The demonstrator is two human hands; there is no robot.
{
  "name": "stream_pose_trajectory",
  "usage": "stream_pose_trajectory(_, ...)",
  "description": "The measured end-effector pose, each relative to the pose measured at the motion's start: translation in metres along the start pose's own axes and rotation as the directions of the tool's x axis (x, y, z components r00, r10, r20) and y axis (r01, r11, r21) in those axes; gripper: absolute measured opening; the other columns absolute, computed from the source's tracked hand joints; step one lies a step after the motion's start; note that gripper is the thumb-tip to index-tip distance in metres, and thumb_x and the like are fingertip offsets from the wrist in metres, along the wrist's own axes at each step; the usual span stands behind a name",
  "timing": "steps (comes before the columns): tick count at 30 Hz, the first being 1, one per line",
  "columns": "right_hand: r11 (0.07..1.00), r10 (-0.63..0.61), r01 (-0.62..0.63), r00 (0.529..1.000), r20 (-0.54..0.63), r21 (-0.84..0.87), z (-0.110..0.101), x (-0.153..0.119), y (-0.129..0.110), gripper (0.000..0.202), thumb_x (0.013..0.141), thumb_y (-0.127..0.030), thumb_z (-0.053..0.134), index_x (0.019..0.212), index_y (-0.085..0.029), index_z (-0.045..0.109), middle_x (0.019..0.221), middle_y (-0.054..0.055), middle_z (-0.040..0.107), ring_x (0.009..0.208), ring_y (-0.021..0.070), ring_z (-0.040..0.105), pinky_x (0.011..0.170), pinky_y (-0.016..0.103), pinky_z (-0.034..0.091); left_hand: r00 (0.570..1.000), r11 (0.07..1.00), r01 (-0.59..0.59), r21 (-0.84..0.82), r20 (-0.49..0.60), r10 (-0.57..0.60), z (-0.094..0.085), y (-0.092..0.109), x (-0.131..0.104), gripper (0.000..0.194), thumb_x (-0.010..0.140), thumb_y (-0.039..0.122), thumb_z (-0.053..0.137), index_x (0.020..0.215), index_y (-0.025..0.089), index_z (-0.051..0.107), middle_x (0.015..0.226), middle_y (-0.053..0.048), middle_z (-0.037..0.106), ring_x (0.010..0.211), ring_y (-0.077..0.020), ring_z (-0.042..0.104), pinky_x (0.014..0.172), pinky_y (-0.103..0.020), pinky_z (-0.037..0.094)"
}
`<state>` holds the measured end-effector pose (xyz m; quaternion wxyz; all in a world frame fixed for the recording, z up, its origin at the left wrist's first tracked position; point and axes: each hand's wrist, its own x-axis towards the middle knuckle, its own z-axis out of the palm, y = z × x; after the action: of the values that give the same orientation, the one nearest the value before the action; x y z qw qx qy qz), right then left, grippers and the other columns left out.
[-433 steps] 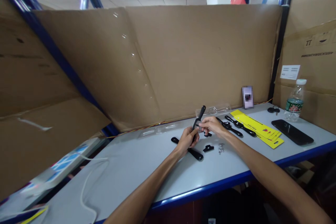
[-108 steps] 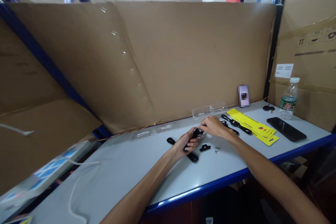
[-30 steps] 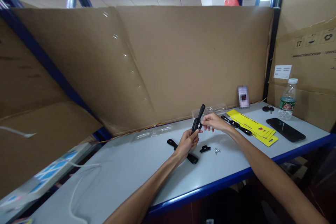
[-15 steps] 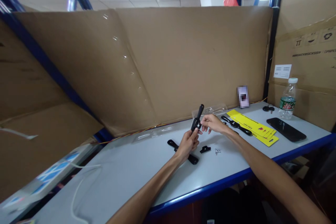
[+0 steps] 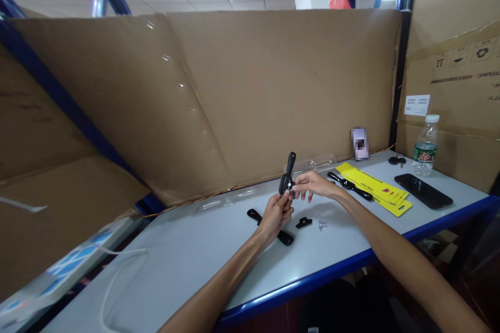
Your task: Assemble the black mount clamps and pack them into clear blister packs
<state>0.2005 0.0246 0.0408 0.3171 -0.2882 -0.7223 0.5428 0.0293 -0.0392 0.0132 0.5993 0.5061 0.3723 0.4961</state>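
Upright above the table, a black two-handled tool [image 5: 289, 166] is gripped near its middle by my left hand [image 5: 274, 215]. My right hand [image 5: 312, 186] has its fingertips at the silvery fastener on the tool's middle; whether they pinch it is too small to tell. A second black tool [image 5: 286, 238] lies under my left hand and wrist, its middle hidden. Just right of it rest a small black plate [image 5: 303, 222] and silvery wing-shaped screws [image 5: 322, 225]. Another black tool [image 5: 351, 186] lies beside and partly over yellow cards [image 5: 375, 190].
At the right are a dark phone [image 5: 423, 191], a water bottle [image 5: 425, 152] and keys [image 5: 397, 159]. Clear plastic packaging [image 5: 226, 202] lies along the cardboard wall [image 5: 281, 88]. A white cable [image 5: 106, 296] crosses the table's left side.
The held tool has tilted more upright and shifted slightly left. My right fingertips remain close to its middle. The whole view has shifted a little.
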Motion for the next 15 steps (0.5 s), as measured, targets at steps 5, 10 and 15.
stream_pose_trajectory(5, 0.997, -0.024, 0.021, 0.999, 0.038, 0.072, -0.0016, -0.0036, -0.0016, 0.038, 0.074, -0.050, 0.077, 0.081, -0.015, 0.066, 0.081, 0.006, 0.072, 0.062, 0.0115, 0.062, 0.048, 0.019, 0.046, 0.998, 0.999, 0.016, -0.051, 0.061, -0.013, -0.0002, 0.0048, -0.0015, 0.052, 0.075, 0.061, 0.075, 0.075, 0.020, 0.042, 0.054, 0.013, 0.023, 0.040, -0.0016, 0.014, 0.037, -0.014, 0.010)
stream_pose_trajectory(10, 0.995, -0.016, 0.011, 0.999, 0.052, 0.099, -0.0029, -0.0053, -0.0036, 0.043, 0.070, -0.054, 0.079, 0.083, -0.015, 0.067, 0.079, 0.005, 0.071, 0.062, 0.0117, 0.061, 0.048, 0.019, 0.046, 0.996, 1.000, -0.003, -0.014, 0.088, 0.004, -0.0025, 0.0050, 0.0001, 0.053, 0.075, 0.062, 0.074, 0.074, 0.020, 0.042, 0.054, 0.013, 0.025, 0.039, -0.0012, 0.015, 0.036, -0.014, 0.010)
stream_pose_trajectory(15, 0.996, -0.039, 0.035, 0.998, 0.046, 0.083, -0.0027, -0.0042, -0.0021, 0.044, 0.070, -0.056, 0.078, 0.082, -0.014, 0.068, 0.079, 0.005, 0.071, 0.061, 0.0120, 0.061, 0.048, 0.021, 0.047, 0.994, 0.999, -0.024, 0.026, 0.108, 0.021, -0.0063, 0.0054, 0.0016, 0.054, 0.075, 0.064, 0.073, 0.072, 0.021, 0.040, 0.053, 0.013, 0.025, 0.038, -0.0011, 0.014, 0.036, -0.014, 0.010)
